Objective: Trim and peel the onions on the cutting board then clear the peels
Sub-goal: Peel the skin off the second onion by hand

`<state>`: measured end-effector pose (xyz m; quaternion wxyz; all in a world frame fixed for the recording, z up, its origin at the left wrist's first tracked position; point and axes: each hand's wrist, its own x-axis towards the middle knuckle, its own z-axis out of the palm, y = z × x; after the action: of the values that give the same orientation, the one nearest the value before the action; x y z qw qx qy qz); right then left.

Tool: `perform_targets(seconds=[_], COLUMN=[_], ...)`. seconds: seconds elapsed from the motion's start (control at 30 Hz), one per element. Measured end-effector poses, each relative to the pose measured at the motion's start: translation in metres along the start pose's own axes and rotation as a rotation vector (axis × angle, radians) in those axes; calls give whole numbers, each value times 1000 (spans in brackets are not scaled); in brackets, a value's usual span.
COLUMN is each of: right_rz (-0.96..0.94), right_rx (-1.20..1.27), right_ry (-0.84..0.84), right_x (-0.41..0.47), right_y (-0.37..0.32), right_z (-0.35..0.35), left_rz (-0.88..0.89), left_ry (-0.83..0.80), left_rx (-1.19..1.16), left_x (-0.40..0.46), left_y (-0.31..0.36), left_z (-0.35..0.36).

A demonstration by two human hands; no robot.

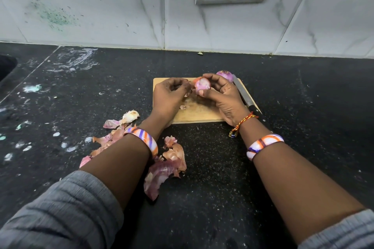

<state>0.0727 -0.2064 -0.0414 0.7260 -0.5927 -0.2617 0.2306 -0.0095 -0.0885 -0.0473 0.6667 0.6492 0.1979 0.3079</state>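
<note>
The right hand point(223, 97) grips a half-peeled onion point(202, 86) over the cutting board point(194, 114); the left hand point(170, 95) pinches its skin. The slick bulb could slip toward the knife point(244, 98) just right of the hands.

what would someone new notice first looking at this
Two hands meet over the wooden cutting board mid-counter: the right hand grips a half-peeled onion while the left hand picks at its skin. Pink onion peels litter the black counter near the forearms. A knife lies along the board's right edge, beside a second onion.
</note>
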Motion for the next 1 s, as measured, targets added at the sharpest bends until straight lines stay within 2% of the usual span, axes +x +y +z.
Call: perform_targets(seconds=[0.1, 0.3, 0.6, 1.0], right_rz=[-7, -23, -72, 55], right_rx=[10, -55, -119, 37], right_ry=[6, -6, 42, -2], right_x=[0, 1, 0, 0], right_y=[0, 0, 1, -3], right_z=[0, -1, 0, 0], left_rz=[30, 78, 2, 85], left_ry=[-61, -33, -77, 1], left_rx=[83, 86, 76, 321], left_x=[-1, -3, -4, -4], left_y=[-1, 1, 2, -2], left_z=[1, 1, 1, 6])
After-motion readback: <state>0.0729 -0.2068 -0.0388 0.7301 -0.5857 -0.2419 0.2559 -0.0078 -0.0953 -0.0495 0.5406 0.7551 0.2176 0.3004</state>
